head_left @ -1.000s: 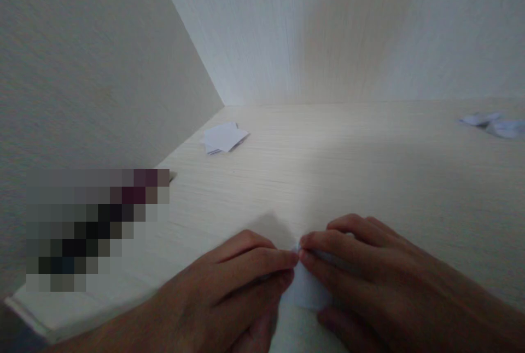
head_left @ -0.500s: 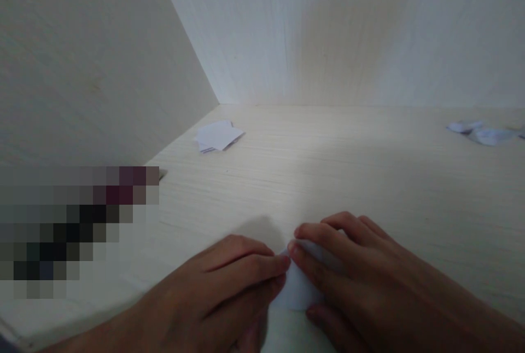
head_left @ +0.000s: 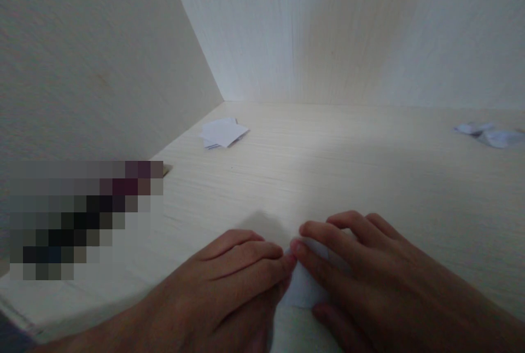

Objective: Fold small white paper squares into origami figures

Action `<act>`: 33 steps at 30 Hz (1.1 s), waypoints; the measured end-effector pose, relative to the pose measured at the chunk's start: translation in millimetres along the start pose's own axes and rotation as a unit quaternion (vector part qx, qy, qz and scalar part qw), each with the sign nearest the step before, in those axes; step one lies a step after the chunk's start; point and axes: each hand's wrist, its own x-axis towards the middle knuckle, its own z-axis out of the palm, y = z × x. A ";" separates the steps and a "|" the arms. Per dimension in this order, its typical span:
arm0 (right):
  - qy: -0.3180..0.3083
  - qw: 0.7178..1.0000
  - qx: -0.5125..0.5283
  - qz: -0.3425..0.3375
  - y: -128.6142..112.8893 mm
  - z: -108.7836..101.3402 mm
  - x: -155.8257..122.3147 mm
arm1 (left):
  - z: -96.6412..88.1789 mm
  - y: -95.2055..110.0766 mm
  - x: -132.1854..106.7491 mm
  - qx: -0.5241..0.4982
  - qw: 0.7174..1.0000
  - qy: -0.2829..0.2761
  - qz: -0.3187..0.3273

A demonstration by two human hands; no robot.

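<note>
A small piece of white paper (head_left: 302,290) lies on the pale wooden desk (head_left: 328,167) near its front edge. My left hand (head_left: 229,287) and my right hand (head_left: 361,276) both rest on it, fingertips meeting at its far tip. The fingers of each hand are held together and press the paper down flat against the desk. Most of the paper is hidden under my fingers; only a strip between the hands shows.
A small stack of white paper squares (head_left: 223,133) lies at the back left by the side panel. Several folded paper pieces (head_left: 488,134) sit at the far right. Wooden panels close off the left and back. A pixelated patch (head_left: 82,216) covers something at the left.
Both hands have stayed on the paper; the fingertips shifted only slightly along the fold. The view has wobbled a little.
</note>
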 end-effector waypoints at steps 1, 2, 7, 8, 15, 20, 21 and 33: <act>0.007 1.000 -0.008 -0.002 0.0 0.1 0.0 | 2.2 1.2 -3.0 0.007 1.000 -0.004 -0.004; 0.013 1.000 -0.016 -0.004 -0.1 0.3 0.1 | 3.8 2.0 -5.3 0.010 1.000 -0.007 -0.007; 0.018 0.999 -0.030 -0.016 -1.5 1.4 0.3 | -0.8 1.2 -2.2 0.016 1.000 -0.001 0.002; 0.022 0.999 -0.034 -0.014 -2.3 1.2 0.2 | -3.4 0.6 0.3 0.016 1.000 -0.005 0.008; 0.040 0.998 -0.055 0.013 -5.1 2.8 -4.2 | -12.8 -1.7 14.1 -0.010 0.999 -0.003 0.047; 0.023 0.998 -0.061 0.001 -4.6 1.8 -5.3 | -13.3 6.1 17.3 -0.010 1.000 -0.014 0.018; 0.015 0.998 -0.061 0.001 -4.8 1.0 -4.9 | -13.2 8.0 18.1 -0.008 1.000 -0.015 0.016; 0.009 0.997 -0.069 -0.018 -6.4 -1.4 -3.3 | -12.4 18.1 22.0 0.067 0.992 -0.074 0.077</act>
